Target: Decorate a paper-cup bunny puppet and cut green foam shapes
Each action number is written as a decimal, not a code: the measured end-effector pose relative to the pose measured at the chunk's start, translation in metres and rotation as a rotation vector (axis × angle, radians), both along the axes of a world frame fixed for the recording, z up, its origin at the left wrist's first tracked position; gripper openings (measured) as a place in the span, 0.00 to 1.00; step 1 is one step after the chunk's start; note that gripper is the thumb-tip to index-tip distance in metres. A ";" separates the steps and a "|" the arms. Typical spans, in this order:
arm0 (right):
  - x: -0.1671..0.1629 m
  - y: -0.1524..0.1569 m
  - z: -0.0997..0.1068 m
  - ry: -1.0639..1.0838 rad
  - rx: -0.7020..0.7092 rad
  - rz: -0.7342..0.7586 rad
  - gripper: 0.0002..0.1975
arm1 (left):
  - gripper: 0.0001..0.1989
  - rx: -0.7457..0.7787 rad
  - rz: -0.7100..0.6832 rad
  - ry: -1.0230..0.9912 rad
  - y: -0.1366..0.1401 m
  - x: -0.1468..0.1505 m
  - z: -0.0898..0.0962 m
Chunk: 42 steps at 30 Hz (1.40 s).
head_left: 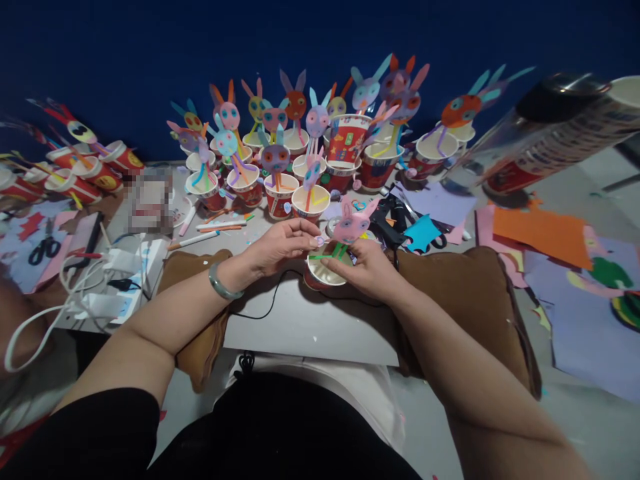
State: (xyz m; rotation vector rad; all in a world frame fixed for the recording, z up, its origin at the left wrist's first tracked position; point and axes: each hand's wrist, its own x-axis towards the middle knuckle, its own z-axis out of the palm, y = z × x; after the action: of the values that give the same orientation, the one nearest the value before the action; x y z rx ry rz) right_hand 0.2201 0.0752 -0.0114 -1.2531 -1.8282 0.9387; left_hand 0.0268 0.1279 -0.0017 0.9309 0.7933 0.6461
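left hand (287,247) pinched on paper disc (320,241); right hand (370,267) curled about cup (324,275): squeezing could bend rabbit (350,229)

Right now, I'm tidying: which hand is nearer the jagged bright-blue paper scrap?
Right. The right hand is a little left of the scrap; the left hand is farther left.

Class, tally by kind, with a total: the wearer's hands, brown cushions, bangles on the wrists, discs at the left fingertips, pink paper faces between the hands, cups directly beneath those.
Left hand and right hand: 2
Brown cushions: 2
Bangle: 1
Small disc: 1
Pink paper face: 1
Cup: 1
Total: 8
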 end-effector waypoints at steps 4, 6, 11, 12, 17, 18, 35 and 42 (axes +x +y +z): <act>-0.002 0.000 -0.003 0.030 -0.003 0.012 0.11 | 0.19 0.041 0.016 0.022 0.000 0.001 -0.002; -0.003 -0.001 -0.005 0.010 -0.005 -0.008 0.11 | 0.19 0.048 0.030 0.033 -0.001 0.001 -0.002; -0.005 -0.002 -0.007 0.011 -0.041 -0.050 0.12 | 0.19 0.073 0.064 0.055 -0.003 0.003 -0.002; -0.006 -0.002 -0.006 0.025 -0.043 -0.048 0.12 | 0.19 0.085 0.067 0.060 -0.004 0.002 -0.002; -0.008 -0.001 -0.002 0.113 -0.051 -0.017 0.11 | 0.18 0.131 0.062 0.078 -0.005 0.001 -0.004; -0.008 -0.001 -0.001 0.121 -0.060 -0.015 0.12 | 0.17 0.135 0.060 0.079 -0.005 0.001 -0.005; -0.006 0.000 -0.008 0.190 -0.109 -0.065 0.16 | 0.20 0.119 0.026 0.090 -0.004 -0.002 0.003; 0.000 0.006 -0.010 0.203 -0.117 -0.081 0.17 | 0.18 0.345 -0.034 0.163 0.009 -0.019 0.014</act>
State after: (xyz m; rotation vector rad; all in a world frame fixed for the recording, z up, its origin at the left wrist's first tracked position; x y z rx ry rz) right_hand 0.2205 0.0807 -0.0211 -1.2433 -1.5738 1.0985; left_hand 0.0077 0.1371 0.0125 1.3226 0.8223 0.6960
